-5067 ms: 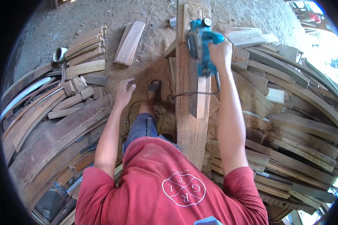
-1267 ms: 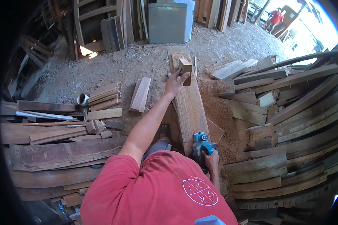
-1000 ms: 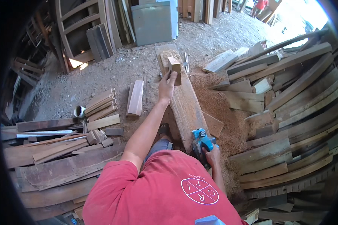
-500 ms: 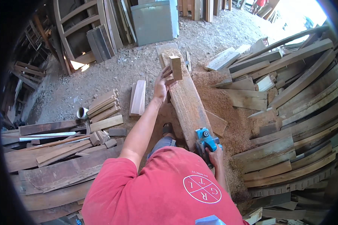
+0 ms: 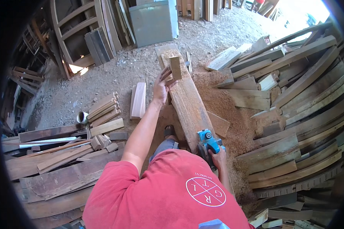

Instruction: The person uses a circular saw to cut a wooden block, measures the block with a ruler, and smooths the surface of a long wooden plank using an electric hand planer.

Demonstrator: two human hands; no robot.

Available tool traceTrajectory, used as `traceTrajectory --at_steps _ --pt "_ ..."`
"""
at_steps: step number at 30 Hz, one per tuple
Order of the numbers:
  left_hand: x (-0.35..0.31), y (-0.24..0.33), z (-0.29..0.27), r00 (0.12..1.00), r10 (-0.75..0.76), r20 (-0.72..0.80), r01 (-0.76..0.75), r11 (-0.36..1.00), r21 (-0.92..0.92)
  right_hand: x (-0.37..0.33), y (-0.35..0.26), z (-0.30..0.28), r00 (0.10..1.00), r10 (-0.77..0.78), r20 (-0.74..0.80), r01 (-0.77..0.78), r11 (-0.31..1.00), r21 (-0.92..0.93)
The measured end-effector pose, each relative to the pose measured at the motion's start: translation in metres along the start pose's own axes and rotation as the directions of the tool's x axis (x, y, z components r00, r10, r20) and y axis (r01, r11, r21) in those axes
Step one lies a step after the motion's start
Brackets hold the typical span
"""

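Observation:
At the far end of a long, dusty plank (image 5: 191, 103), my left hand (image 5: 163, 87) grips a short wooden block (image 5: 175, 68). The block stands on end, with my fingers along its left side and my thumb low near its base. Whether the block rests on the plank or hangs just above it, I cannot tell. My right hand (image 5: 219, 157) is wrapped round the handle of a blue electric hand planer (image 5: 208, 140). That planer sits at the plank's near end, close to my body.
Wood shavings (image 5: 221, 99) cover the ground right of the plank. Stacked boards (image 5: 271, 152) fill the right side, and more timber (image 5: 61, 164) lies at the left. Two pale wood pieces (image 5: 138, 100) and a bundle of short sticks (image 5: 104, 108) lie left of my arm.
The block in my left hand has turned and tilted a little, showing less of its top end. My right hand and the planer keep their place; the whole view has shifted slightly.

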State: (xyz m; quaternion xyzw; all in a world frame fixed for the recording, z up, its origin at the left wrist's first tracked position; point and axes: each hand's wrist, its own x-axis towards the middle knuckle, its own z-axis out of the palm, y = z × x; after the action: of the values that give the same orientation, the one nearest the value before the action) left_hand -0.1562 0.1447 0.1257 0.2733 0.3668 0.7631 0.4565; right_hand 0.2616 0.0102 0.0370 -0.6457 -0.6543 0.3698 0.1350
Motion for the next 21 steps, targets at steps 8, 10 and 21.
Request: traceTrajectory --at_steps 8,10,21 --pt "-0.004 -0.001 0.001 1.0 -0.026 0.002 0.026 1.0 0.002 0.001 -0.002 0.001 0.999 0.008 -0.038 -0.009 0.999 -0.034" --pt "-0.008 -0.001 -0.001 0.999 -0.036 -0.013 0.036 0.999 0.003 0.002 -0.003 0.002 0.999 -0.006 -0.04 0.005 0.999 -0.037" --pt "-0.037 -0.033 0.008 0.995 -0.099 -0.006 0.098 0.983 0.156 -0.013 0.008 0.009 0.989 -0.027 -0.143 0.018 0.998 -0.063"
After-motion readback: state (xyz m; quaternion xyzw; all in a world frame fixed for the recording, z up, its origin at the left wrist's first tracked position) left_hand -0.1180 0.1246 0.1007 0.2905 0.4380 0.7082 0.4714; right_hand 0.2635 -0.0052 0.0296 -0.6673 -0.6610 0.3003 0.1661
